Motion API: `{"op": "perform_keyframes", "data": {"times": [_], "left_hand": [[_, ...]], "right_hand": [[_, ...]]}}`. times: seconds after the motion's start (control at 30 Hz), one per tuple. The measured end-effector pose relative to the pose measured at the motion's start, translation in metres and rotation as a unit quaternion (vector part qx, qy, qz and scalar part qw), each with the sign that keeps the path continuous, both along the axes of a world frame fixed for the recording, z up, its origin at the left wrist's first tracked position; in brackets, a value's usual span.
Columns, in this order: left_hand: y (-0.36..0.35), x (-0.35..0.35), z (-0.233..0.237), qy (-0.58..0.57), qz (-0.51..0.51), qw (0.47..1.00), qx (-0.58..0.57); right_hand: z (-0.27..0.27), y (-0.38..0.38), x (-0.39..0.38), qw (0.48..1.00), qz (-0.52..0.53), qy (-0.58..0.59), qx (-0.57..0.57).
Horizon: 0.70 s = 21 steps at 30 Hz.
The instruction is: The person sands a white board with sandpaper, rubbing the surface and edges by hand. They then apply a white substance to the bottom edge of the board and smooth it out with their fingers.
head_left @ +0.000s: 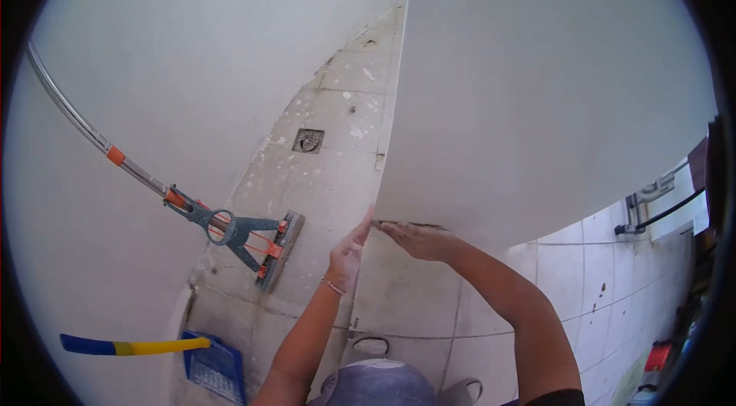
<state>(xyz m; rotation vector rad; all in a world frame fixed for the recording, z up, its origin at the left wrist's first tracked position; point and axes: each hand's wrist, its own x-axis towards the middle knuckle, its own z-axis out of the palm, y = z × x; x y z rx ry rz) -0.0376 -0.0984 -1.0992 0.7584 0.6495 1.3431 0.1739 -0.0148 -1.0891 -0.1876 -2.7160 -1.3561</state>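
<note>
A large pale panel (537, 92) stands upright over the tiled floor, its near lower corner close to both hands. My left hand (350, 256) is at the panel's left edge, fingers stretched upward and together, palm inward, with white dust on it and a bracelet at the wrist. On the right, my right hand (416, 241) lies with its fingers extended along the panel's lower edge, beside a dark, damaged-looking strip (414, 225). Neither hand is wrapped round an object.
A sponge mop (280, 249) leans against the white wall (153, 84) at left. Below it is a blue dustpan (215, 368) with a yellow and blue handle. A square floor drain (308, 141) lies beyond the hands. Pipes (648, 195) show at right.
</note>
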Motion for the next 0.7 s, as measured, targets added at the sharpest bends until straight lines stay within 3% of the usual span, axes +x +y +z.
{"op": "perform_keyframes", "data": {"times": [0.03,0.13,0.17,0.27,0.37,0.47,0.57,0.7], "left_hand": [[-0.002,-0.004,0.002,0.017,-0.005,1.0,0.005],[-0.002,-0.004,0.009,0.037,-0.007,0.999,0.017],[-0.003,-0.006,0.008,0.034,-0.008,0.999,0.006],[-0.011,-0.008,0.003,0.038,0.016,0.999,-0.006],[-0.014,0.008,-0.013,0.025,0.112,0.992,-0.054],[-0.013,0.022,-0.047,0.044,0.155,0.98,-0.121],[-0.02,0.031,-0.071,0.088,0.187,0.969,-0.139],[-0.04,0.04,-0.061,0.153,0.215,0.949,-0.172]], "right_hand": [[-0.026,0.0,-0.003,0.999,0.001,-0.004,-0.04],[-0.021,0.008,0.0,0.998,0.002,-0.039,-0.052],[-0.008,0.0,0.006,0.997,-0.003,-0.057,-0.049],[0.077,0.009,0.036,0.989,0.019,0.115,0.095],[0.111,0.008,0.045,0.993,-0.012,0.111,0.034],[0.074,0.006,0.037,0.996,0.0,0.047,0.072],[0.028,0.014,0.018,0.998,0.056,-0.022,-0.029],[-0.031,0.01,-0.01,0.988,0.037,-0.133,-0.068]]}}
